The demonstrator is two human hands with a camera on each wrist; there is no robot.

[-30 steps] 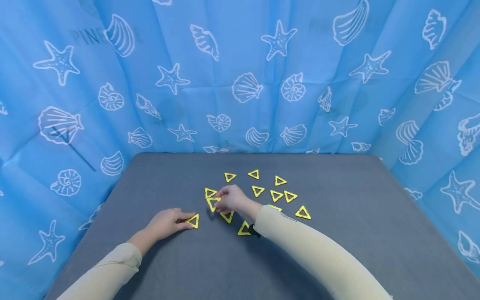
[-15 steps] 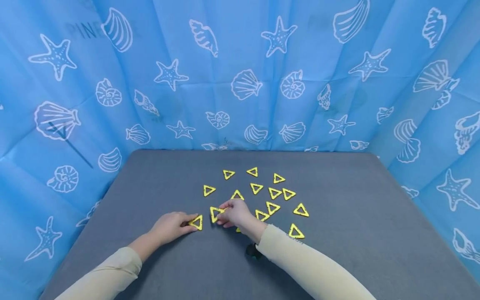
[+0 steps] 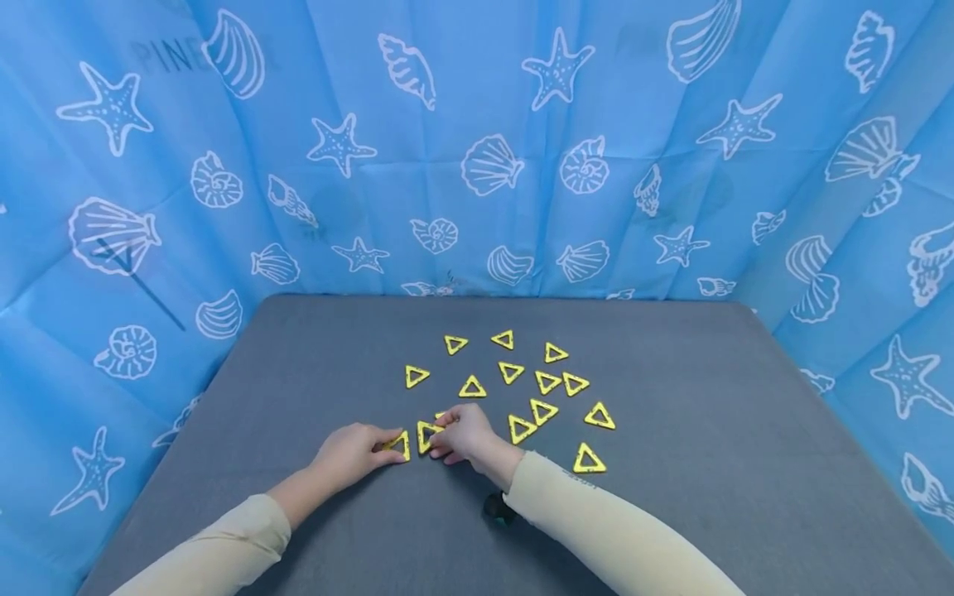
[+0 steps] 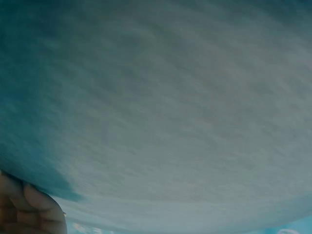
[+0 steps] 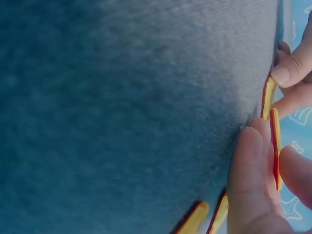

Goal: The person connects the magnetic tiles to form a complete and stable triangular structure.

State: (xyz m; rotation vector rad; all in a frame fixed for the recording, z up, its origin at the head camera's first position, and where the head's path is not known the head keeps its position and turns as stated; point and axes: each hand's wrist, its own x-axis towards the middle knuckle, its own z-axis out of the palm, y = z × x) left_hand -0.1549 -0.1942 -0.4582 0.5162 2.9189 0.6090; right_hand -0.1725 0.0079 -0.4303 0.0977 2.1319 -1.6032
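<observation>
My left hand [image 3: 350, 454] pinches a yellow open-centred triangle tile [image 3: 407, 446] between thumb and fingers, low over the table. Just to its right, a second yellow triangle tile [image 3: 421, 437] is pinched by my right hand [image 3: 468, 435]. A narrow gap shows between the two tiles in the head view. From the right wrist, the right hand's tile [image 5: 275, 141] appears edge-on between thumb and fingers, with the left hand's tile [image 5: 268, 97] close beyond it. Only curled fingers [image 4: 34, 209] show in the left wrist view. Another tile [image 3: 440, 415] is partly hidden behind the right hand.
Several more yellow triangle tiles lie spread over the grey table [image 3: 320, 348], such as one at the back [image 3: 503, 345] and one at the right [image 3: 578, 467]. A small dark object [image 3: 498, 508] sits below the right wrist. A blue shell-patterned curtain [image 3: 447, 99] surrounds the table.
My right hand has brought its tile nearer to me, beside the left hand's tile. My left hand has shifted slightly right with its tile. The gap between the tiles has narrowed.
</observation>
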